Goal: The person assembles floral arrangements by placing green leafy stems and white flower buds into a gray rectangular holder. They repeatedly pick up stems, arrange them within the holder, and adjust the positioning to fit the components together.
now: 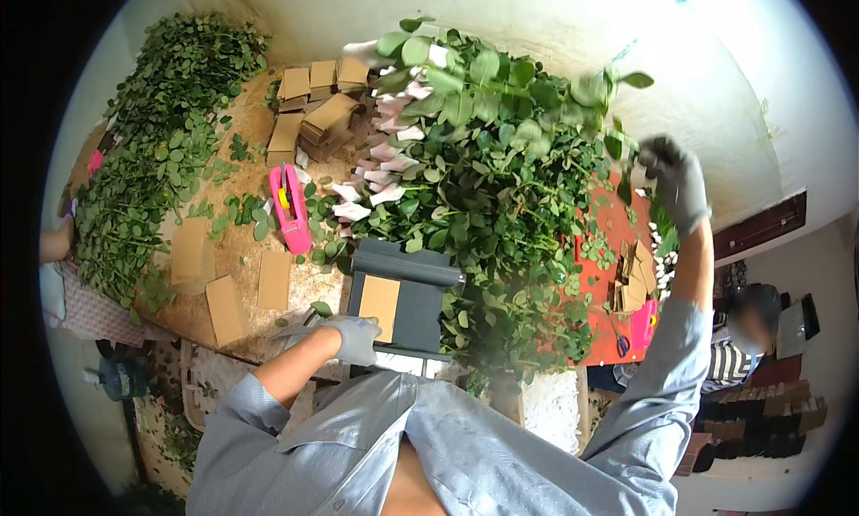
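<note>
My left hand (pixel 357 339), in a grey glove, is closed at the lower left corner of a tan cardboard piece (pixel 381 307). The cardboard lies on a dark grey board (pixel 420 315) with a raised bar along its far side. My right hand (pixel 677 178), also gloved, is raised at the far right, closed around the end of a leafy flower stem (pixel 537 113). The stem is blurred and stretches leftward over a big pile of leafy stems (pixel 519 194). Several heads in the pile have whitish-pink wraps (pixel 389 171) at their left ends.
Left of the board lie a pink tape dispenser (pixel 289 210) and loose cardboard pieces (pixel 275 280). Cardboard stacks (pixel 327 118) stand behind them. Another leafy heap (pixel 170 158) covers the far left. Scissors (pixel 622 344) lie on the red surface at right. A person (pixel 738 350) is at the right; another's arm (pixel 56 245) shows at left.
</note>
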Available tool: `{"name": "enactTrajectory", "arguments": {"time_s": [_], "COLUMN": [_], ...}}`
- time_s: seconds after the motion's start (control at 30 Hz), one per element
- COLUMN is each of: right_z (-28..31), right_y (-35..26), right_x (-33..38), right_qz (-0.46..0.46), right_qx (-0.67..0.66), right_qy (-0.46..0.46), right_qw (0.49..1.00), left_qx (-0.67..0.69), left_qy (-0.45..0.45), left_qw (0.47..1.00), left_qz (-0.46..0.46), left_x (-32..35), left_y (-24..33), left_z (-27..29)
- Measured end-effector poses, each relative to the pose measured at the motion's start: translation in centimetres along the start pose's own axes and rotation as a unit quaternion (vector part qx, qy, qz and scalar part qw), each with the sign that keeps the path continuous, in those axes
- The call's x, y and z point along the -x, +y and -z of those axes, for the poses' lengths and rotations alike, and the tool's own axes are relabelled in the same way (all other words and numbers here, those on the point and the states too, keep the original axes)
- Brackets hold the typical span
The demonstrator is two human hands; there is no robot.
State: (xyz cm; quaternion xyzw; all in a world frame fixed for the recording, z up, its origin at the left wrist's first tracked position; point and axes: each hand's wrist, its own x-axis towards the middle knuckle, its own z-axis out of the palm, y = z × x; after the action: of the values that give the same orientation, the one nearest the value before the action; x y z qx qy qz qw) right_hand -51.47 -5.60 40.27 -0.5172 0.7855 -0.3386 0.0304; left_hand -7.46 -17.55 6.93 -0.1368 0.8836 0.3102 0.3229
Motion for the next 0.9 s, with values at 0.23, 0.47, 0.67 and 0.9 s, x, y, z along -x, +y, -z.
{"name": "enactTrajectory", "arguments": {"time_s": [0.23, 0.47, 0.67, 0.9], "right_z": [-10.7, -20.5, -23.3, -39.9], "right_y": [11.6, 20.5, 5.0, -1.6], "right_x": [18.4, 31.5, 24.8, 19.4], "right_qz": [-0.142, -0.361, 0.0, 0.162], "right_qx": [-0.206, -0.071, 0.168, 0.152], "right_qy": [-0.22, -0.249, -0.147, -0.313], "right_qw": [0.943, 0.896, 0.975, 0.924], "left_qx": [0.009, 0.008, 0.004, 0.006], "left_qy": [0.006, -0.025, -0.021, -0.009], "left_qw": [1.0, 0.999, 0.999, 1.0], "left_qz": [0.003, 0.018, 0.041, 0.019], "left_x": [0.2, -0.3, 0.3, -0.1], "left_y": [0.0, 0.4, 0.4, 0.6], "left_z": [0.0, 0.5, 0.2, 0.6]}}
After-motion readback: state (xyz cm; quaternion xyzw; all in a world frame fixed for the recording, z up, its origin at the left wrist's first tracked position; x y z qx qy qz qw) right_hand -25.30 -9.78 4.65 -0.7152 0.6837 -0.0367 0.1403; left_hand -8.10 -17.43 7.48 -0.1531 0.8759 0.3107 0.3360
